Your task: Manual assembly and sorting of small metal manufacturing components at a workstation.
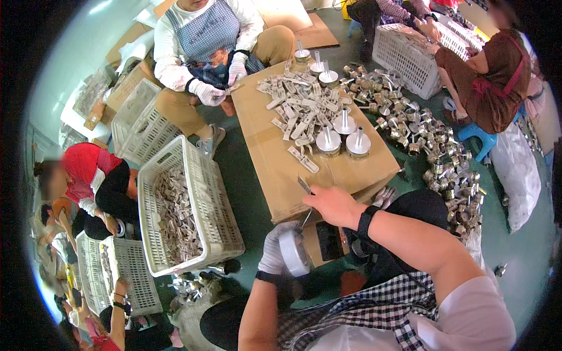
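My left hand (pixel 273 253), in a white knit glove, grips a roll of white tape (pixel 294 253) beside the near end of the cardboard box. Just above it to the right, my bare right hand (pixel 332 205) wears a black wristband and is closed on a slim metal tool (pixel 304 185); its exact kind is hard to make out. On the box (pixel 263 169) lies a pile of pale grey, clip-like parts (pixel 301 108). Three metal cylinders with white disc tops and upright stems (pixel 358 143) stand close together on it, with more at its far end.
A white crate (pixel 219 234) of small parts stands left of the box. Many metal cylinders (pixel 421 128) cover the floor at right. Across the box sits a gloved person (pixel 208 41); others work at both sides. A dark flat rectangle (pixel 331 240) lies near my lap.
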